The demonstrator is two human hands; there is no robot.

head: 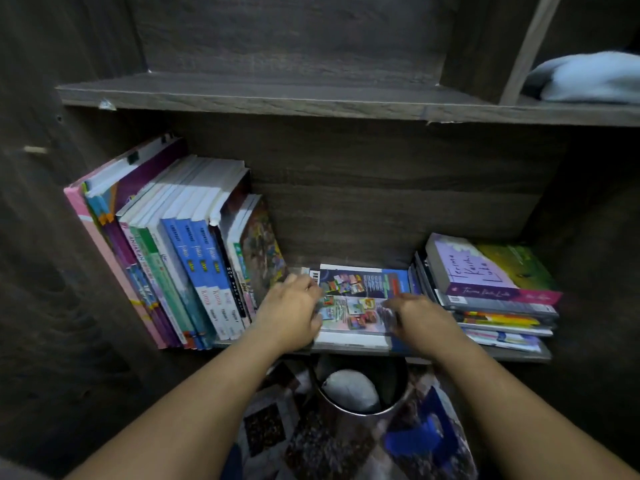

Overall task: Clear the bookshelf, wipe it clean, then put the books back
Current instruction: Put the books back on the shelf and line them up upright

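A dark wooden bookshelf (346,209) holds a leaning row of upright books (180,258) at the left and a flat stack of books (491,292) at the right. Between them lies a flat book with a colourful printed cover (360,299). My left hand (291,310) rests on this flat book's left edge, fingers curled over it. My right hand (422,317) lies on its right side, fingers bent onto the cover. Whether either hand truly grips the book is unclear. The book's lower corners are hidden under my hands.
The shelf board above (242,95) is bare. A light blue cloth (588,77) lies in the upper right compartment. Below the shelf stands a dark round bin (356,386) with a white bundle inside, on a patterned mat (311,445).
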